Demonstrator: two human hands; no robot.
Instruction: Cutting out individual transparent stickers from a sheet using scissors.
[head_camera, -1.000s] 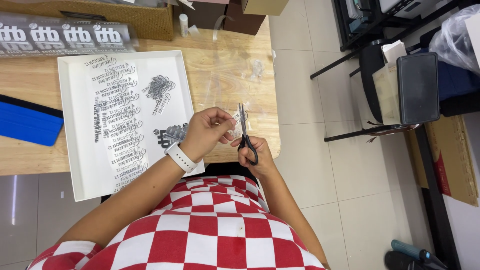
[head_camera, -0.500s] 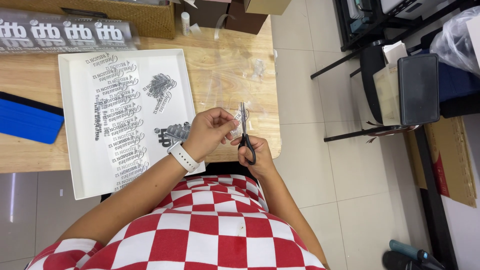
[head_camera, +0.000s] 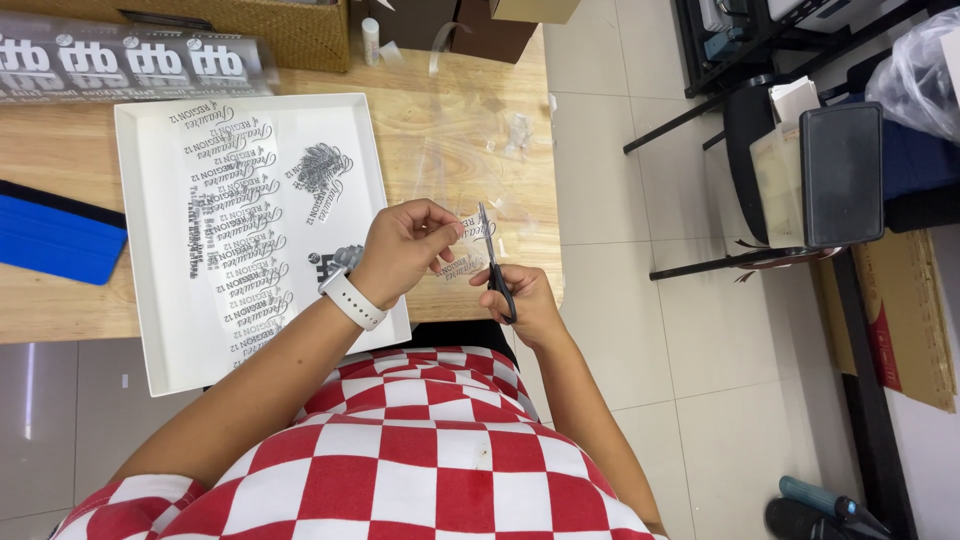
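- The left hand (head_camera: 405, 245), a white watch (head_camera: 352, 298) on its wrist, pinches a small clear printed film piece (head_camera: 462, 262) between thumb and fingers, held in the air just above the near edge of the wooden counter (head_camera: 460, 130)
- The right hand (head_camera: 520, 300) is closed around the dark handles of a pair of scissors (head_camera: 492, 262); the blades point away from the person and look nearly closed, their tip rising beside the film piece
- The two hands sit close together, the scissor blades touching or just beside the right edge of the film; I cannot tell whether the blades are in the material
- To the left of the hands a white tray (head_camera: 150, 250) lies on the counter, holding a long printed sheet (head_camera: 235, 230) of dark lettering and a few separate cut-out prints (head_camera: 322, 172)
- A blue flat tool (head_camera: 55, 235) rests on the counter left of the tray
- A roll of printed clear film (head_camera: 130, 62) lies along the far edge, with a woven basket (head_camera: 280, 30) behind it
- Loose clear scraps (head_camera: 515, 130) lie on the counter beyond the hands
- The person wears a red and white checked shirt (head_camera: 400, 450)
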